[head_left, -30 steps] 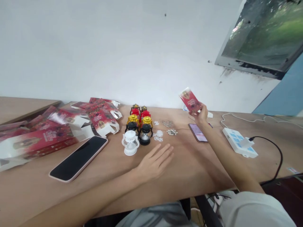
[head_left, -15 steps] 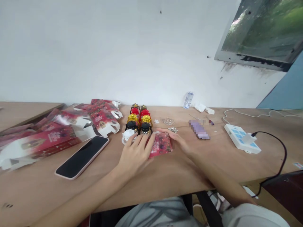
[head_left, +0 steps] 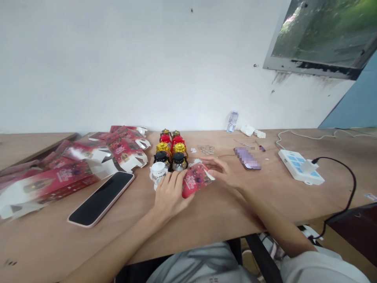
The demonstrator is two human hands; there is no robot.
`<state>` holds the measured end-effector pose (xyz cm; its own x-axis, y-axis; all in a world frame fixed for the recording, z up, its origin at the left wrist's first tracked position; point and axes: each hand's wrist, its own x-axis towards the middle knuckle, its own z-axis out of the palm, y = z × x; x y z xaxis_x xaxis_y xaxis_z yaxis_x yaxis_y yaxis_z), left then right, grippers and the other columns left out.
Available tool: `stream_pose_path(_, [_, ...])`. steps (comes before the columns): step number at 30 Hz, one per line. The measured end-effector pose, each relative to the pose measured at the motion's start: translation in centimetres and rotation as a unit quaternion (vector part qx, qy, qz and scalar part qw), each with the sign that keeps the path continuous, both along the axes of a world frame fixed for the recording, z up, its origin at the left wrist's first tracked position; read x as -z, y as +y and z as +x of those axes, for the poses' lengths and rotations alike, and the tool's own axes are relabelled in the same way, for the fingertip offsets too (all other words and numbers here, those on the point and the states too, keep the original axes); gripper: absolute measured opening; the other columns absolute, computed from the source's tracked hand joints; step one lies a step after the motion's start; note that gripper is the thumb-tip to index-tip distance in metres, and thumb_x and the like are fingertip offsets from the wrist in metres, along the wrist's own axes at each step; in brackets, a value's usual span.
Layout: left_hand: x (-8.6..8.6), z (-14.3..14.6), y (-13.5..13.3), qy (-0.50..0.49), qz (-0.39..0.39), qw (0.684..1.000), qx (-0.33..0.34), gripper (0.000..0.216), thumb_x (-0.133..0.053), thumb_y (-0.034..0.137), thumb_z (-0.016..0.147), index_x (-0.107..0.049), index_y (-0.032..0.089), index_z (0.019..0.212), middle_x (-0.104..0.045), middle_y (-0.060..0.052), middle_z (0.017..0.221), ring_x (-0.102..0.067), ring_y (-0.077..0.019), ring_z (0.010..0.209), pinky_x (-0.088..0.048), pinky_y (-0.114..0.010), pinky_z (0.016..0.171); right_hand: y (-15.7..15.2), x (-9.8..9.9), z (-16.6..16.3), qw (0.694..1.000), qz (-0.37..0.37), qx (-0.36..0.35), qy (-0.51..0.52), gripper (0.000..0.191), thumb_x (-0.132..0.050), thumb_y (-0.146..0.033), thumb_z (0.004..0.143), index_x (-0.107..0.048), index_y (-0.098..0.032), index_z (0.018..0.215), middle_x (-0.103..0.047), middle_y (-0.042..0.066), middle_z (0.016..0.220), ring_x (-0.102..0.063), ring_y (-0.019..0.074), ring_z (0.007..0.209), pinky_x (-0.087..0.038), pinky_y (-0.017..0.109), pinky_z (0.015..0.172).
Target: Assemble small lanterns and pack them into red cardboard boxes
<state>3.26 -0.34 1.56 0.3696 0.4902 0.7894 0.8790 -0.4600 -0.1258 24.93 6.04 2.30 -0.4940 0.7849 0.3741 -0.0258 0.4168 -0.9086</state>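
A small red printed box [head_left: 194, 180] is between my two hands above the table, its end flaps at the right standing out. My left hand [head_left: 170, 192] is closed on the box's left side, fingers over its top. My right hand [head_left: 221, 172] is at the right end, thumb by a white flap and fingers curled behind it; its fingers are bent round that end. Just left of the box stands a white mini lantern [head_left: 159, 173], partly behind my left hand. Behind it, lanterns in pairs follow: black lanterns [head_left: 179, 161], gold lanterns [head_left: 179, 148], red lanterns [head_left: 177, 140] and bronze ones.
Flattened red boxes [head_left: 70, 169] are heaped at the left beside a black-screened phone [head_left: 101, 198]. Small metal parts [head_left: 207, 149] lie behind my right hand. Farther right are a purple phone [head_left: 247, 159], a clear bottle-like item [head_left: 232, 121], white tissue [head_left: 247, 130] and a power strip [head_left: 300, 167].
The box has turned and tilted, and its right end now shows an opened white flap. My left hand has shifted from lying over it to its left side, uncovering the white lantern.
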Motion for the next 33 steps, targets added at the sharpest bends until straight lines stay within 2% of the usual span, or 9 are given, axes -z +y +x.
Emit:
stream_pose_path(4, [0.9,0.4,0.1,-0.059,-0.031,0.998,0.007,0.046,-0.062,0.04,0.072,-0.047,0.011,0.106,-0.062,-0.011,0.09,-0.062,-0.0246,0.081,-0.05,-0.032,0.068,0.4,-0.1,0.7,0.996,0.013,0.091,0.021,0.037,-0.049,-0.043,0.086,-0.055,-0.029,0.12,-0.067,0.0,0.092,-0.062,0.0166,0.08,-0.05,0.031,0.072])
stream_pose_path(7, [1.4,0.5,0.2,-0.09,-0.044,0.995,0.004,0.05,-0.062,0.042,0.072,-0.044,0.013,0.109,-0.062,-0.012,0.095,-0.063,-0.0263,0.086,-0.052,-0.034,0.07,0.2,-0.5,1.0,0.988,0.07,0.133,0.021,0.03,-0.043,-0.038,0.089,-0.061,-0.03,0.111,-0.064,0.002,0.108,-0.057,0.0189,0.103,-0.044,0.037,0.092])
stream_pose_path(11, [2.0,0.5,0.4,-0.128,-0.08,0.988,0.004,0.058,-0.064,0.04,0.071,-0.038,0.014,0.116,-0.063,-0.012,0.1,-0.066,-0.026,0.084,-0.054,-0.034,0.067,-0.5,-1.1,0.9,0.968,0.224,0.101,-0.057,0.033,-0.04,-0.043,0.09,-0.068,-0.027,0.098,-0.047,0.004,0.131,-0.047,0.0221,0.118,-0.033,0.042,0.104])
stream_pose_path(15, [2.2,0.6,0.3,-0.166,-0.119,0.979,0.001,0.065,-0.066,0.039,0.069,-0.034,0.015,0.119,-0.065,-0.011,0.101,-0.069,-0.0245,0.078,-0.055,-0.032,0.061,-1.0,-1.0,0.6,0.953,0.273,0.113,-0.069,0.028,-0.053,-0.046,0.084,-0.069,-0.024,0.085,-0.044,0.006,0.128,-0.048,0.024,0.113,-0.037,0.042,0.1])
stream_pose_path(18, [2.1,0.7,0.2,-0.179,-0.135,0.975,-0.001,0.064,-0.066,0.041,0.069,-0.034,0.015,0.118,-0.065,-0.011,0.102,-0.069,-0.0248,0.077,-0.055,-0.033,0.059,-1.2,-0.9,0.4,0.956,0.248,0.151,-0.029,0.033,-0.057,-0.042,0.082,-0.061,-0.019,0.058,-0.049,0.007,0.118,-0.049,0.0231,0.112,-0.04,0.039,0.097])
stream_pose_path(20, [2.1,0.7,0.2,-0.176,-0.133,0.975,-0.01,0.064,-0.066,0.042,0.068,-0.035,0.014,0.116,-0.066,-0.011,0.099,-0.069,-0.0252,0.074,-0.055,-0.033,0.056,-1.4,-1.1,0.3,0.96,0.224,0.165,-0.036,0.038,-0.06,-0.041,0.081,-0.056,-0.018,0.051,-0.049,0.007,0.118,-0.047,0.0231,0.114,-0.039,0.038,0.097])
stream_pose_path(24, [2.2,0.6,0.2,-0.159,-0.115,0.98,-0.033,0.063,-0.067,0.041,0.068,-0.038,0.014,0.116,-0.066,-0.011,0.099,-0.069,-0.0251,0.078,-0.055,-0.032,0.06,-1.6,-1.6,0.0,0.97,0.165,0.146,-0.108,0.02,-0.068,-0.044,0.073,-0.07,-0.024,0.075,-0.053,0.006,0.117,-0.045,0.0244,0.119,-0.031,0.04,0.104])
stream_pose_path(26, [2.2,0.6,0.1,-0.152,-0.111,0.981,-0.036,0.061,-0.068,0.038,0.068,-0.038,0.016,0.117,-0.066,-0.011,0.104,-0.069,-0.0245,0.083,-0.056,-0.032,0.066,-1.6,-1.6,-0.2,0.977,0.115,0.135,-0.114,0.022,-0.07,-0.044,0.071,-0.072,-0.026,0.084,-0.058,0.005,0.109,-0.049,0.0233,0.114,-0.032,0.04,0.103])
stream_pose_path(33, [2.7,0.7,0.2,-0.101,-0.044,0.993,0.032,0.06,-0.067,0.041,0.074,-0.039,0.015,0.12,-0.062,-0.015,0.113,-0.063,-0.0273,0.1,-0.054,-0.038,0.08,-1.2,-1.1,-0.8,0.986,0.023,0.153,-0.058,0.018,-0.075,-0.04,0.064,-0.071,-0.023,0.065,-0.061,0.003,0.091,-0.055,0.0208,0.096,-0.04,0.035,0.092])
